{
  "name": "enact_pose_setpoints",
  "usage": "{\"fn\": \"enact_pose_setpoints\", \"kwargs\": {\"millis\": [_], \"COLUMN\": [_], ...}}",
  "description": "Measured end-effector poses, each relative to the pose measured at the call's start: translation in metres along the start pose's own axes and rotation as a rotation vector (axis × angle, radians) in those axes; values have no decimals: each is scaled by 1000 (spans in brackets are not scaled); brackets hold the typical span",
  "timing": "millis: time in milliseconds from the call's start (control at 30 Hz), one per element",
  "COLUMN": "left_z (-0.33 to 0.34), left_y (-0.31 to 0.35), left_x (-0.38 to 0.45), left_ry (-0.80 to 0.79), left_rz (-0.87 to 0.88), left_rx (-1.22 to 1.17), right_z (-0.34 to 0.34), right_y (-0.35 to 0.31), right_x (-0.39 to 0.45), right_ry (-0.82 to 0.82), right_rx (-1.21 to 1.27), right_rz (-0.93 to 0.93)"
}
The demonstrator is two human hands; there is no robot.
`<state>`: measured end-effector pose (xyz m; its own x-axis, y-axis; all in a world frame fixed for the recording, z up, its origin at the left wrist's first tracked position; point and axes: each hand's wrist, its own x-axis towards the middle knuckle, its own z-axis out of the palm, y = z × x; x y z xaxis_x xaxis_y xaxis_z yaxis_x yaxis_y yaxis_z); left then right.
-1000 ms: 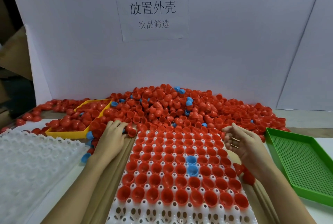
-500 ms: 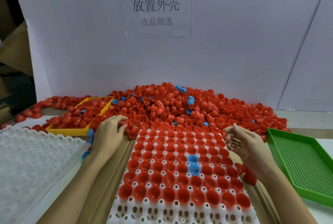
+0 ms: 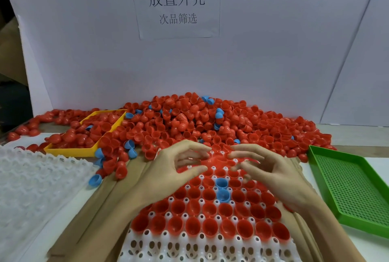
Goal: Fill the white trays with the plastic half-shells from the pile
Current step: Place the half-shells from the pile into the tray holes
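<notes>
tray [image 3: 168, 247]: near edge, mostly filled | pile [image 3: 200, 125]: far edge | left hand [image 3: 168, 169], right hand [image 3: 271, 169]: over tray, fingers spread, gripping nothing

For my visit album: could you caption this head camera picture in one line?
Both hands, left hand and right hand, hover over a white tray mostly filled with red half-shells, the pile behind it.

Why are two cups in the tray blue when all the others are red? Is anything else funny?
Two blue half-shells sit among red ones in the middle of the white tray, so they stand out. More blue ones have rolled off the pile onto the table beside the yellow tray, which the red shells overflow.
</notes>
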<state>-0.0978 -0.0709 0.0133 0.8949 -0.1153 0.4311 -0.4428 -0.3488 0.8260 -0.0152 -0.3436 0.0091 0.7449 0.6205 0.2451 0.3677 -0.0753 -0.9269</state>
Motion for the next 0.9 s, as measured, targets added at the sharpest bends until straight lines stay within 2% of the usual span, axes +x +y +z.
{"fn": "enact_pose_setpoints", "kwargs": {"millis": [100,300,533,667,900], "left_z": [15,17,16,16,16], "left_y": [4,11,19,18,14], "left_x": [-4,-5,-7,-8,-7], "left_ry": [-25,15,55,17,40], "left_rz": [17,21,49,84,48], "left_rx": [13,105,250,399,382], "right_z": [12,17,19,21,26], "right_y": [-10,-22,-25,-28,-33], "right_x": [-2,-4,-4,-7,-7], "right_ry": [-104,8,46,64,50], "right_rx": [-48,-37,-29,-64,-35], "right_rz": [-14,-5,14,-10,12]}}
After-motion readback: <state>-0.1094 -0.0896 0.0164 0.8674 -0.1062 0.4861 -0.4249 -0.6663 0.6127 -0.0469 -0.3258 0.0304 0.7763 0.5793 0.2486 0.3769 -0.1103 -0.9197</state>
